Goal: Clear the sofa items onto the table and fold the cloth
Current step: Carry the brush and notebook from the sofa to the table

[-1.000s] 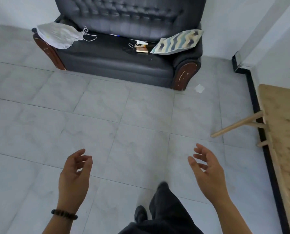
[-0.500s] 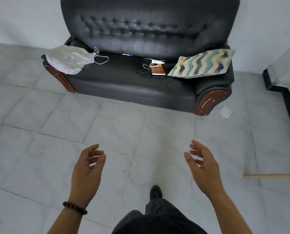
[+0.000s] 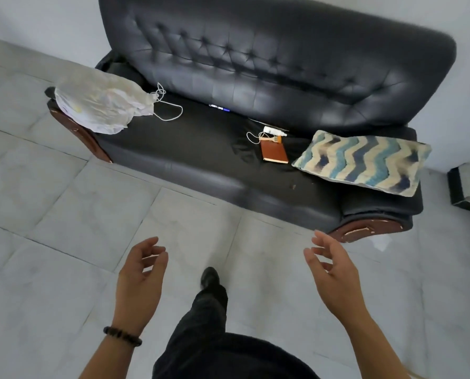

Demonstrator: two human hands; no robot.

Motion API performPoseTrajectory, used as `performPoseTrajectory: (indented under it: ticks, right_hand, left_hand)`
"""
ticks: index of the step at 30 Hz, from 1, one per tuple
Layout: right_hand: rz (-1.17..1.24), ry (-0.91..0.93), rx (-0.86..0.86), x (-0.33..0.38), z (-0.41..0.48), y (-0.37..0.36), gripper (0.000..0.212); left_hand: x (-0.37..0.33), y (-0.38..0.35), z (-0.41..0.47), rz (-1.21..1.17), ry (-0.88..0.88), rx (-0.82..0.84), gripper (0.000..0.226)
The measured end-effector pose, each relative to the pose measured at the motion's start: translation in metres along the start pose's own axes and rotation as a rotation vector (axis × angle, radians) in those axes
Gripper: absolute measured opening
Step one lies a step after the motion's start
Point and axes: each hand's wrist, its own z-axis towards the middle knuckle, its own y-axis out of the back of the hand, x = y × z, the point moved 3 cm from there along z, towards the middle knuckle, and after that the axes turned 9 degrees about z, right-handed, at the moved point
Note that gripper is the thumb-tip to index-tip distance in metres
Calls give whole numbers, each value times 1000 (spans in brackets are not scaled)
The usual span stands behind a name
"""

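A black leather sofa (image 3: pixel 283 77) stands ahead of me. On its left arm lies a crumpled white cloth (image 3: pixel 99 105) with a white cord (image 3: pixel 168 110) trailing onto the seat. A brown notebook (image 3: pixel 274 151), a small white tube (image 3: pixel 273 130) and a pen (image 3: pixel 219 107) lie on the seat. A zigzag-patterned cushion (image 3: pixel 365 162) leans on the right arm. My left hand (image 3: pixel 140 280) and my right hand (image 3: pixel 335 277) hang over the floor in front of the sofa, fingers loosely curled, holding nothing.
Grey tiled floor (image 3: pixel 64 214) stretches between me and the sofa. My dark trouser leg and shoe (image 3: pixel 210 280) step forward between the hands. A scrap of white paper (image 3: pixel 380 243) lies by the sofa's right foot. A black skirting edge (image 3: pixel 458 187) runs at far right.
I have walked closer to the sofa, which now fills the upper view. The wooden table at the right has left the view. Both hands stay empty and relaxed.
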Motion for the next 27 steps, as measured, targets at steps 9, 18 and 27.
performPoseTrajectory:
  ticks: [9,18,27]
  right_hand:
    - [81,-65,-183,65,171,0,38]
    - [184,-251,-233,28,362,-12,40]
    - [201,-370,-167,4,556,-26,41]
  left_hand:
    - [-146,-68,215,103,-198,195,25]
    - [-212,-207,368,214,-147,327,28]
    - [-259,-340,512,230,-140,465,31]
